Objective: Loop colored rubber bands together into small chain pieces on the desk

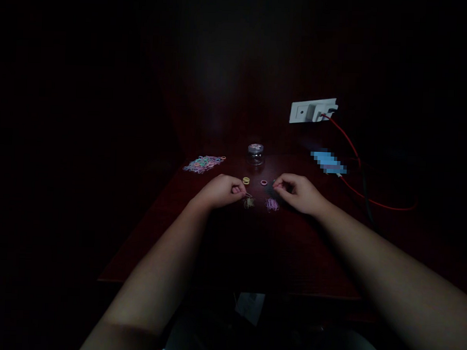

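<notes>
My left hand [225, 191] is closed in a pinch, with a thin pale rubber band [248, 195] sticking out from its fingertips. Just under that band lies a small heap of dull yellowish bands [249, 203]. My right hand [296, 192] has its thumb and forefinger pressed together; what they hold, if anything, is too small to make out. Close to its fingertips are a pink ring-shaped band [263, 182] and a small heap of purple bands [271, 204]. Yellow ring-shaped bands [246, 180] lie beyond my left fingertips.
A clear lidded jar [255, 155] stands farther back on the dark reddish table [230, 247]. To its left is a larger pile of multicoloured bands [205, 164]. On the right, a red cable [351, 141] runs from a wall socket [298, 112] to a blurred-out blue phone-like device [328, 162].
</notes>
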### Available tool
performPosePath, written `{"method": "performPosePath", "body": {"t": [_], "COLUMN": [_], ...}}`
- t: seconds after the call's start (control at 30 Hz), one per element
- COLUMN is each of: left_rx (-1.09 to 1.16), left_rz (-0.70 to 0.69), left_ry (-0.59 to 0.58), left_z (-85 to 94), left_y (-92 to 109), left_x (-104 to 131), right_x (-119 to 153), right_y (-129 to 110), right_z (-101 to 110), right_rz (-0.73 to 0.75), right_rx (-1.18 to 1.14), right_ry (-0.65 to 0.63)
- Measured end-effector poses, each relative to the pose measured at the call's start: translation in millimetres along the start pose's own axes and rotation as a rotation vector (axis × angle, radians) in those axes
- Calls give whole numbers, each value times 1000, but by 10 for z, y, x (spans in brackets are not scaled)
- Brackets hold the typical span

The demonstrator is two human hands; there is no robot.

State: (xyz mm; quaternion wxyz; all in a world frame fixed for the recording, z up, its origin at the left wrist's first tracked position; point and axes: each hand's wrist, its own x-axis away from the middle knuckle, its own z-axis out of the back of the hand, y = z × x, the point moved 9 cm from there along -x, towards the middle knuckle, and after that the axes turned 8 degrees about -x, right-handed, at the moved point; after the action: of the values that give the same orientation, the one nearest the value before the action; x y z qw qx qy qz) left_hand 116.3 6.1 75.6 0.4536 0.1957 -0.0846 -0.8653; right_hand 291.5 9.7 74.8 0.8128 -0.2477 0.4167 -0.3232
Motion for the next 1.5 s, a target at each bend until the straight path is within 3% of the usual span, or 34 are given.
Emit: {"method": "performPosePath", "body": {"t": [0.17,0.7,1.0,1.2,1.5], "left_rx": [-35,-49,-23,-139,-40], "left_rz": [-26,54,164,253,195], "left_ry": [-83,-43,-250,-66,-143], "left_z": [-105,-96,-225,12,-198], "left_y": [-7,-66,-52,-173,-146], "left_x": [-17,-35,24,22,1], "right_x": [2,-1,-2,0,-5], "right_y": [40,20,19,29,-26], "right_z": [-6,-7,17,24,27], "right_rz": [-21,-44,-44,-24,3], "right_rx": [-10,-24,-25,-22,-4], "right_ry": [-8,-5,23,23,35]}}
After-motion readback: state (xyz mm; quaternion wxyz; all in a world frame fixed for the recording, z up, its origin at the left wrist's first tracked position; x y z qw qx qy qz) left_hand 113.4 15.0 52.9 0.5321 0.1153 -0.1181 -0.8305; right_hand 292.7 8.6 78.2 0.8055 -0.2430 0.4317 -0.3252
